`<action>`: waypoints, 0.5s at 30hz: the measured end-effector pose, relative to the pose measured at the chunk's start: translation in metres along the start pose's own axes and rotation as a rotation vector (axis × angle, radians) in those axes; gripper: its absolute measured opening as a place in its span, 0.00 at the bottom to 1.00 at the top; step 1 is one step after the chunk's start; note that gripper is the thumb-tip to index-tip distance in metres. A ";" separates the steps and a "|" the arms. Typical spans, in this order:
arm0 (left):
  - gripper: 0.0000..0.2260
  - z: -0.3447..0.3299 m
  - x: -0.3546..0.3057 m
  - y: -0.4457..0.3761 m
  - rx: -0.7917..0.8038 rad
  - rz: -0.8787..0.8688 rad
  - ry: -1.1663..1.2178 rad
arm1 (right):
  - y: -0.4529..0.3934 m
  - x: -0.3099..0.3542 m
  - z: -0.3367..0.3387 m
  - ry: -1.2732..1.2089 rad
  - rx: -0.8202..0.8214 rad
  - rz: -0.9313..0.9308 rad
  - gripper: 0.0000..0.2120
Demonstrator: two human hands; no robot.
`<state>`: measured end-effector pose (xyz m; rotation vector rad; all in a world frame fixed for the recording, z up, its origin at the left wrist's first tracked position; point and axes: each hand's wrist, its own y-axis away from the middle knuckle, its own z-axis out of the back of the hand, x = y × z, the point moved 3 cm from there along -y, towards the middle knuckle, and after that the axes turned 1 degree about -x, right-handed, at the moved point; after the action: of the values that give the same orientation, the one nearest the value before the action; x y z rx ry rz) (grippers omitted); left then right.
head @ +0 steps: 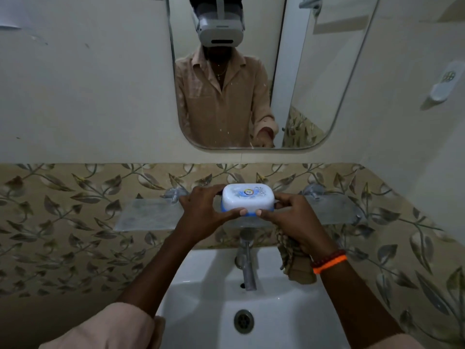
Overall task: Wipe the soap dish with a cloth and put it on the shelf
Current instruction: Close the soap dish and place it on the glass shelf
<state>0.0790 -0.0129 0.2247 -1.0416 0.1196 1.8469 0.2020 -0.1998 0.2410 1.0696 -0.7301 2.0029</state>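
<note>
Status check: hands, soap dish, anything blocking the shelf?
Left hand and right hand both grip the soap dish over the glass shelf. Cloth hangs from right hand. Nothing blocking.

Bare shelf [148, 215] either side; tap [247, 263] below.

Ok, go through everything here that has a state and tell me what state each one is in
soap dish: lid on, held over the shelf by both hands
left hand: grips the dish's left end
right hand: grips the dish's right end, cloth tucked under it
cloth: bunched, hanging below the right hand
shelf: mounted on the wall
tap: no water running
sink: drain open
</note>
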 end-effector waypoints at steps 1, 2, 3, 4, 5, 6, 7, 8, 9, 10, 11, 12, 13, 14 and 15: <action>0.38 -0.001 0.002 -0.003 0.011 0.006 -0.016 | -0.004 0.000 -0.002 0.016 0.011 -0.010 0.25; 0.39 -0.002 0.004 -0.005 0.018 0.006 -0.033 | -0.006 -0.001 -0.004 0.041 0.022 -0.008 0.25; 0.40 -0.001 0.004 -0.006 0.020 0.007 -0.056 | -0.009 -0.001 -0.006 0.070 0.025 0.000 0.24; 0.42 -0.002 0.006 -0.008 0.020 0.007 -0.078 | -0.011 -0.001 -0.007 0.099 0.018 0.013 0.25; 0.43 -0.002 0.005 -0.008 0.023 0.010 -0.099 | -0.013 -0.002 -0.007 0.124 0.006 0.023 0.25; 0.44 -0.002 0.006 -0.008 0.024 0.010 -0.111 | -0.014 -0.003 -0.007 0.141 -0.007 0.026 0.25; 0.44 -0.002 0.006 -0.008 0.026 0.011 -0.122 | -0.015 -0.003 -0.008 0.156 -0.013 0.024 0.26; 0.44 -0.003 0.007 -0.009 0.027 0.006 -0.132 | -0.015 -0.003 -0.009 0.174 -0.016 0.028 0.27; 0.43 -0.003 0.007 -0.009 0.033 0.007 -0.144 | -0.015 -0.004 -0.011 0.194 -0.018 0.029 0.28; 0.42 -0.004 0.008 -0.010 0.041 0.006 -0.151 | -0.015 -0.005 -0.012 0.216 -0.027 0.033 0.29; 0.41 -0.004 0.008 -0.009 0.052 0.012 -0.156 | -0.016 -0.006 -0.014 0.236 -0.040 0.037 0.29; 0.40 -0.007 0.011 -0.011 0.061 0.017 -0.152 | -0.016 -0.007 -0.015 0.257 -0.049 0.035 0.30; 0.40 -0.007 0.010 -0.011 0.074 0.016 -0.157 | -0.017 -0.010 -0.017 0.274 -0.053 0.026 0.31; 0.39 -0.008 0.011 -0.012 0.089 0.017 -0.160 | -0.017 -0.012 -0.019 0.291 -0.056 0.013 0.33; 0.40 -0.009 0.012 -0.013 0.099 0.023 -0.160 | -0.018 -0.014 -0.021 0.308 -0.062 0.003 0.34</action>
<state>0.0925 -0.0023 0.2149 -0.8237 0.1271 1.9180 0.2128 -0.1790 0.2209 0.7023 -0.6241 2.0711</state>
